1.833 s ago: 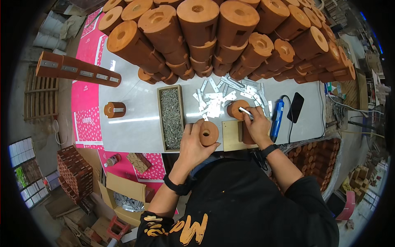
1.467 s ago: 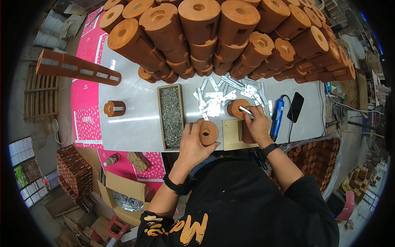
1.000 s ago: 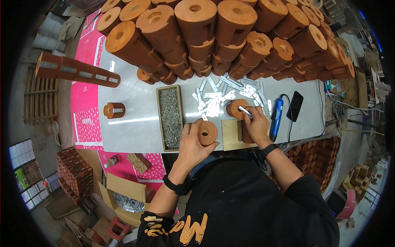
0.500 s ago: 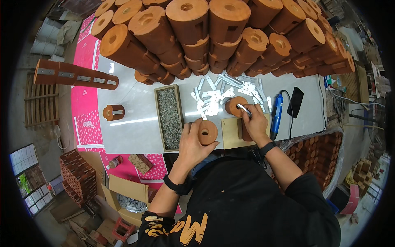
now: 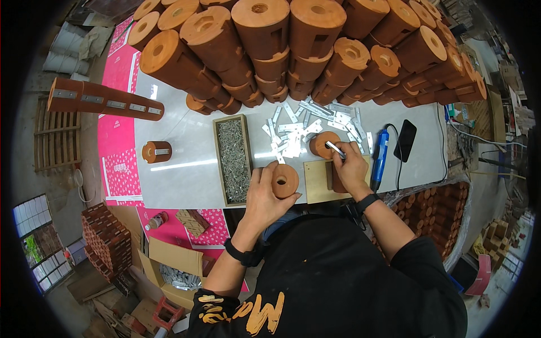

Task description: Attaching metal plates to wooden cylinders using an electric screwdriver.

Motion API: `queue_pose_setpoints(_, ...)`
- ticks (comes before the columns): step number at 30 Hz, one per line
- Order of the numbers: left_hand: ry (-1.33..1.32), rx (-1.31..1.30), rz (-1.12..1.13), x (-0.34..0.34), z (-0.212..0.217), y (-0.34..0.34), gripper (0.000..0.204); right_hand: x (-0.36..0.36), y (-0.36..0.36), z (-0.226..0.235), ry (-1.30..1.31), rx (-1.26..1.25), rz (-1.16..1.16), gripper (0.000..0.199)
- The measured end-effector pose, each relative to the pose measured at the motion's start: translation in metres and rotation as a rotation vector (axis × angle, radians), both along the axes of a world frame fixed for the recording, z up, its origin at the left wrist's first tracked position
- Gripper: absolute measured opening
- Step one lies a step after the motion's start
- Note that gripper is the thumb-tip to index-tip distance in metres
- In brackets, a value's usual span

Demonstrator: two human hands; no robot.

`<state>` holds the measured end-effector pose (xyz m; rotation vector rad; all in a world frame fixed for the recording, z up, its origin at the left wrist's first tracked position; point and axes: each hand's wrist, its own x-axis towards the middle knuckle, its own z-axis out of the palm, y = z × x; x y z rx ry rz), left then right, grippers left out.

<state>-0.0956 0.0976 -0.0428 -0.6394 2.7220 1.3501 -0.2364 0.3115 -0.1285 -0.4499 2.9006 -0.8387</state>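
Observation:
My left hand (image 5: 266, 194) is closed round a reddish-brown wooden cylinder (image 5: 285, 173) with a hole in its top, standing at the table's near edge. Between the thumb and fingers of my right hand (image 5: 350, 169) is a narrow silver metal plate (image 5: 335, 149). It lies against or just above a second wooden cylinder (image 5: 321, 144); I cannot tell if they touch. Under the right hand another brown wooden piece, partly hidden, rests by a pale wooden board (image 5: 315, 186). Loose metal plates (image 5: 291, 139) lie scattered beyond both hands.
A wooden tray of screws (image 5: 233, 160) sits left of my left hand. To the right are a blue electric screwdriver (image 5: 380, 158) with its cord and a black phone (image 5: 405, 139). Stacked wooden cylinders (image 5: 261, 17) wall off the far side. One small cylinder (image 5: 156, 152) stands at left.

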Motion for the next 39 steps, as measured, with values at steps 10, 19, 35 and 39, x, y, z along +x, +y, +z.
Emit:
queue_pose_setpoints(10, 0.073, -0.026, -0.012, -0.008, 0.012, 0.0, 0.086, -0.005, -0.001, 0.017, -0.007, -0.093, -0.028, 0.013)
queue_pose_setpoints(19, 0.503, -0.083, -0.113, -0.067, 0.115, 0.015, 0.109, -0.024, -0.015, 0.233, 0.05, -0.478, 0.127, 0.015)
queue_pose_setpoints(35, 0.891, -0.465, -0.2, -0.119, 0.185, 0.044, 0.119, -0.026, 0.002, 0.304, 0.194, -0.5, 0.2, 0.014)
queue_pose_setpoints(39, 0.951, -0.481, -0.179, -0.117, 0.186, 0.044, 0.105, -0.023, 0.001, 0.307, 0.159, -0.484, 0.194, 0.015)
